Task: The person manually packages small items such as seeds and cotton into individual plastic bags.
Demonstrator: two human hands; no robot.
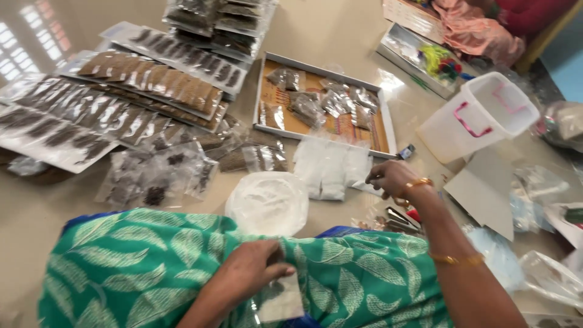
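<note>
The fingers of the left hand (255,267) are closed on a small clear packet (280,299), which they pinch at its top edge; the packet hangs just over the green cloth (152,261) that covers the lap. The fingers of the right hand (392,178) are curled inward, with the fingertips down at the white packets (331,163). If they grip one of them or only touch it, I cannot tell. A gold bangle (415,185) sits on the right wrist.

I take the tray (271,73) with the white rim as landmark. The white packets lie in a row just in front of its near edge, and the right hand is at the right end of this row. In the tray lie several small clear sachets (334,103) on an orange base. A round white bag (269,202) lies in front of the tray, between it and the green cloth. To the left of the tray, many packets with dark content (121,103) are spread in long overlapping rows, and some loose ones lie nearer to the lap. To the right of the tray stands a white tub (480,115) with pink handles, tilted on its side, and a grey card (483,188) lies near it. Behind the tray is a stack of dark packets (212,24)
</note>
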